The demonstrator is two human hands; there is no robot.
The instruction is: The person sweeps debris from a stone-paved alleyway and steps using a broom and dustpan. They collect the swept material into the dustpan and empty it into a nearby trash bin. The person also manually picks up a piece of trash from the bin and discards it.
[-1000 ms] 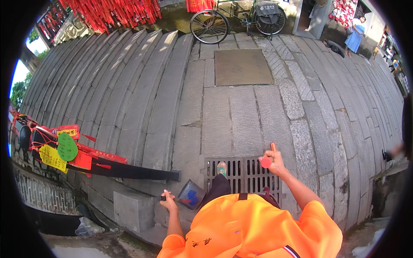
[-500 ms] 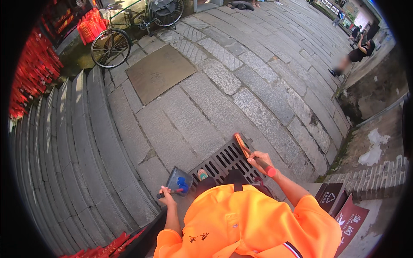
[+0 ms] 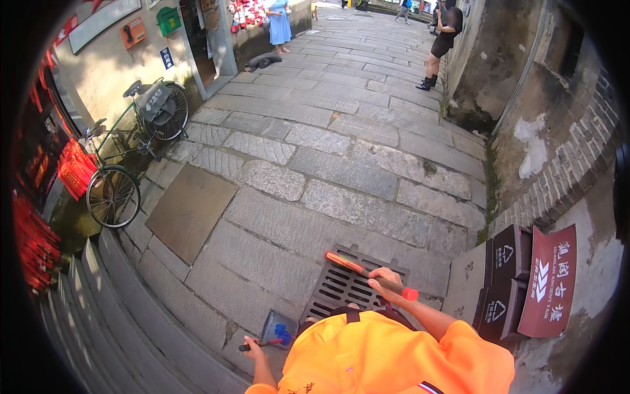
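Right hand (image 3: 387,284) grips one orange-red stick (image 3: 367,274) above one drain grate (image 3: 341,285); left hand (image 3: 252,347) grips one dustpan (image 3: 277,328) left of grate.

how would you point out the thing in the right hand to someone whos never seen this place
Start at the metal drain grate set in the stone paving, just ahead of the person in orange. Above it the right hand grips a long thin tool, orange with a red end, unlike the blue dustpan by the left hand.

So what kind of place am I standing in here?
Most likely an old paved lane outdoors: large stone slabs, a bicycle leaning by a shopfront, a drain grate underfoot, and people walking farther up.
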